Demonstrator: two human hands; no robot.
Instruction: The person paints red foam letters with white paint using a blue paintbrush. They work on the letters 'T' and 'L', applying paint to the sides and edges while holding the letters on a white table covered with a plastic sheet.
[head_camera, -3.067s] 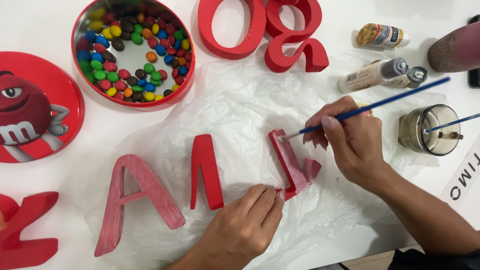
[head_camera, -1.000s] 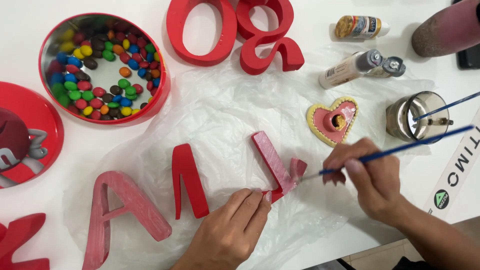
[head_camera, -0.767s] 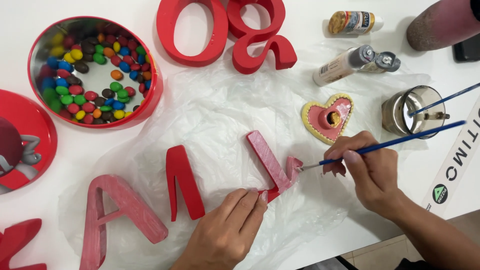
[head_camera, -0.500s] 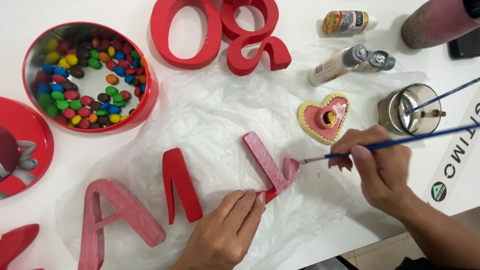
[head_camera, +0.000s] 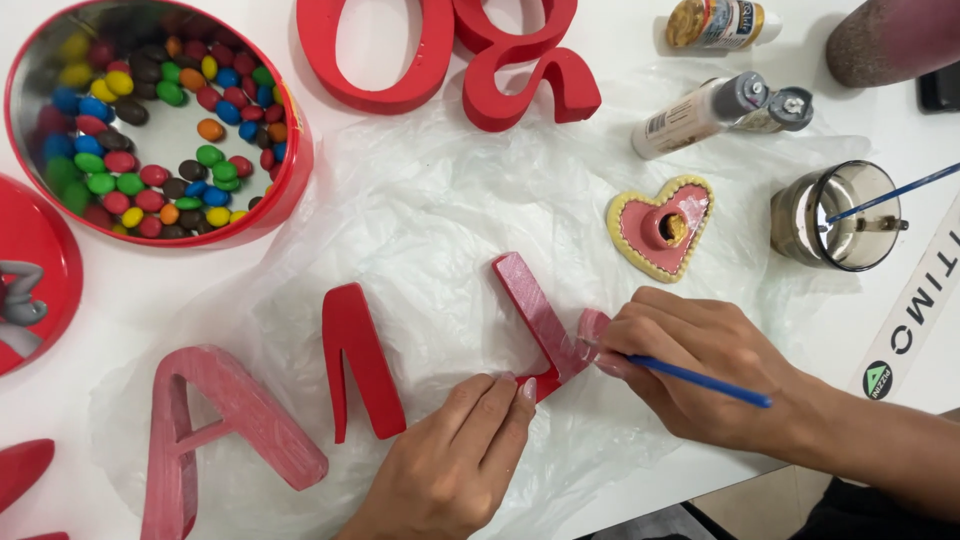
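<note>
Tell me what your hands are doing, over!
Left hand pressing down the red letter. Right hand holding a blue paintbrush, tip on the letter's short end. Nothing blocking; heart-shaped dish sits just beyond.

Both hands are bare, without rings or a watch. The left hand has short, plain nails on its fingers. Behind the right hand, the forearm has no sleeve.

We are at a home craft spot: a white counter covered by a plastic sheet. Above the sheet lie paint bottles; at its right edge a brush-rinsing jar; to its upper left a candy tin.
</note>
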